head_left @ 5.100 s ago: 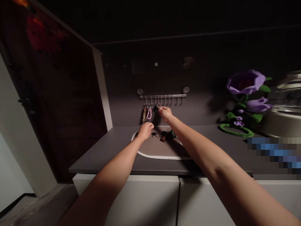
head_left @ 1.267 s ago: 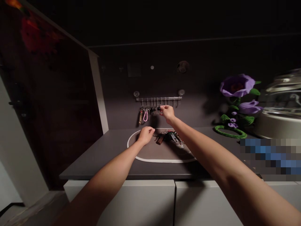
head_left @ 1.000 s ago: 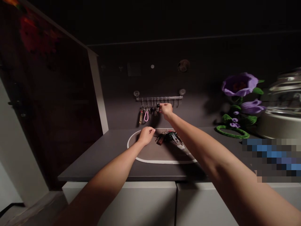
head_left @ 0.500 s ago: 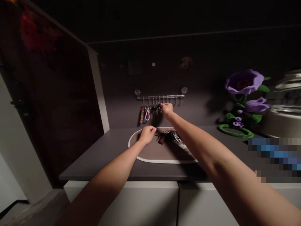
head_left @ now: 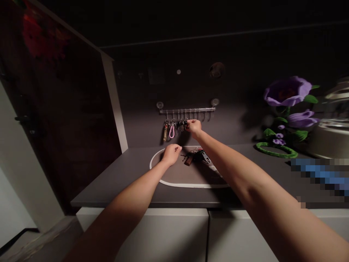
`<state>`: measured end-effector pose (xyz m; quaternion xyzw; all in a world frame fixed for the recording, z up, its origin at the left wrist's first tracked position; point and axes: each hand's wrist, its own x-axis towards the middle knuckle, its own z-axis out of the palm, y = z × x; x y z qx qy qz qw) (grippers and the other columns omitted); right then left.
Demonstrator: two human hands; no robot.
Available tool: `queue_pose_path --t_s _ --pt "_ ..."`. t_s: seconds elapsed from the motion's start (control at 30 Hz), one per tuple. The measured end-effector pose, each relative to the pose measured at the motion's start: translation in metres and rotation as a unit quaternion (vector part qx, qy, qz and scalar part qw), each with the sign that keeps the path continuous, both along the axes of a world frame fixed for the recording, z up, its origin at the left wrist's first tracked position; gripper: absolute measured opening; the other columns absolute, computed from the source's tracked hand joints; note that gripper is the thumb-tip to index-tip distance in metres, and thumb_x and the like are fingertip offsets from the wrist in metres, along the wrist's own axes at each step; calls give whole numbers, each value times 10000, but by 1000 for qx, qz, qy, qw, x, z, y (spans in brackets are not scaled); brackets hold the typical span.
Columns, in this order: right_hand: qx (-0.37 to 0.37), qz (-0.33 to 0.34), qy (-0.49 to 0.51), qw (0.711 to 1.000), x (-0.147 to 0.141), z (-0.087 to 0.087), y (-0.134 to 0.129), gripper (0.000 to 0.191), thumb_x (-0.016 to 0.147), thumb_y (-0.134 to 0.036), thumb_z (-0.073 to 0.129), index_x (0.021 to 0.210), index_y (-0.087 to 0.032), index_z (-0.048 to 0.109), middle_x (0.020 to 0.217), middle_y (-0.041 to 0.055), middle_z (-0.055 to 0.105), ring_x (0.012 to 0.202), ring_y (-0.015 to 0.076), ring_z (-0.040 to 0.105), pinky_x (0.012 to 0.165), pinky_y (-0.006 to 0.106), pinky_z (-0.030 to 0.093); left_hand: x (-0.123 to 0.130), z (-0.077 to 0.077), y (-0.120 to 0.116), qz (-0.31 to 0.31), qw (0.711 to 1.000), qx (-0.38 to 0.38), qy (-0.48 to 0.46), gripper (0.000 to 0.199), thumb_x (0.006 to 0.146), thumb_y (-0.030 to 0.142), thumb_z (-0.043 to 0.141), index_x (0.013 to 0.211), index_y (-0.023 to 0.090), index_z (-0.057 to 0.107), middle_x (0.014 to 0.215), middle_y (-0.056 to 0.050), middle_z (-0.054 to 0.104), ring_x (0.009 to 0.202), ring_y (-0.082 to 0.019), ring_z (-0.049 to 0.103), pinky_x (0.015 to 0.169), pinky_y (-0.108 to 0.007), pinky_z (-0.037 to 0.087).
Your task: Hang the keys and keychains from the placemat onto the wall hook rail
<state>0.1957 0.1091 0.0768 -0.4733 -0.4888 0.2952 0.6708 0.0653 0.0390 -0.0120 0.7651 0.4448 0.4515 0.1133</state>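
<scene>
My right hand (head_left: 194,127) is closed on a bunch of keys (head_left: 186,123) just below the clear hook rail (head_left: 188,110). The ring of these keys is up at a hook; whether it hangs there fully I cannot tell. To their left hang more keys on hooks, one set with a pink loop strap (head_left: 171,131) and one with a brown strap with lettering (head_left: 165,132). My left hand (head_left: 171,154) hovers over the mat (head_left: 185,178), thumb and fingers pinched together; what they hold, if anything, is hidden. Beside it lies a pile of keys with a brown fob (head_left: 188,159) and a carabiner (head_left: 206,157).
Purple felt flowers (head_left: 288,92) with a green ring base (head_left: 275,150) stand at the right, by a pale container (head_left: 327,136). A blue pixelated patch covers the right edge. The dark counter (head_left: 109,182) ends above white cabinet doors (head_left: 174,229). At the left is a dark door (head_left: 68,127).
The view has shifted slightly. My right hand stays at the rail, with the keys in its fingers showing more clearly below the hook. My left hand has hardly moved.
</scene>
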Motion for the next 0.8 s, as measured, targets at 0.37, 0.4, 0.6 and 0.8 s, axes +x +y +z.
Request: queue_pose_path --t_s 0.37,0.4,0.6,0.8 --pt "3 -13 25 1000 2 -3 10 72 754 -163 505 699 -145 548 596 -27 514 497 52 484 556 225 488 0 -2 2 -5 1000 -6 -3 219 791 220 479 757 119 670 731 -55 666 679 -139 573 655 -239 414" --pt "2 -12 23 1000 2 -3 9 71 755 -163 504 703 -146 549 601 -26 518 501 53 487 557 224 487 0 -2 2 -5 1000 -4 -3 219 791 222 479 754 120 669 730 -54 666 678 -139 573 653 -238 414" --pt "-23 15 11 1000 5 1 -3 107 785 -127 461 706 -139 532 606 -18 514 517 55 490 537 201 460 -1 -4 5 -4 1000 -4 -9 221 794 235 478 745 120 661 718 -49 657 667 -133 564 643 -232 412" --pt "-47 56 -13 997 12 2 -18 96 794 -107 472 721 -125 532 585 -10 523 514 40 488 515 150 420 -1 -4 5 -10 1000 -9 -12 215 794 222 475 763 113 659 703 -45 647 667 -132 560 655 -239 418"
